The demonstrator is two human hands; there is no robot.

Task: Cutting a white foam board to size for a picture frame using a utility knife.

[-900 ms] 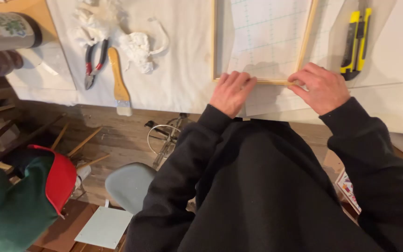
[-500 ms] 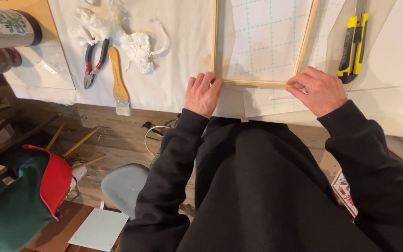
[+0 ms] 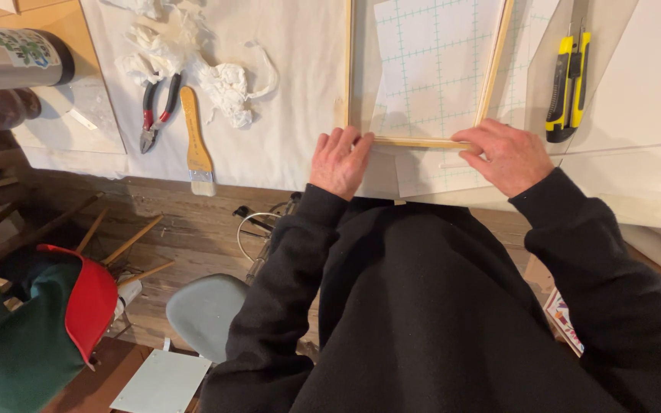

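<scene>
Left hand (image 3: 340, 162) being slid left to corner of thin pale wooden frame (image 3: 421, 142); right hand (image 3: 505, 155) pressed flat, fingers spread; rail best kept squared on gridded sheet (image 3: 437, 61).

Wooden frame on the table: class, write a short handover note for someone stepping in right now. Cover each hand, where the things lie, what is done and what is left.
Left hand: flat on the near left corner of the wooden frame.
Right hand: pressing the near right corner.
Frame lies on gridded paper on the table.
Yellow knife right of frame; pliers and brush left, untouched.
Done: near corners meet.
Left: likely fixing the frame; far end is out of view.
</scene>
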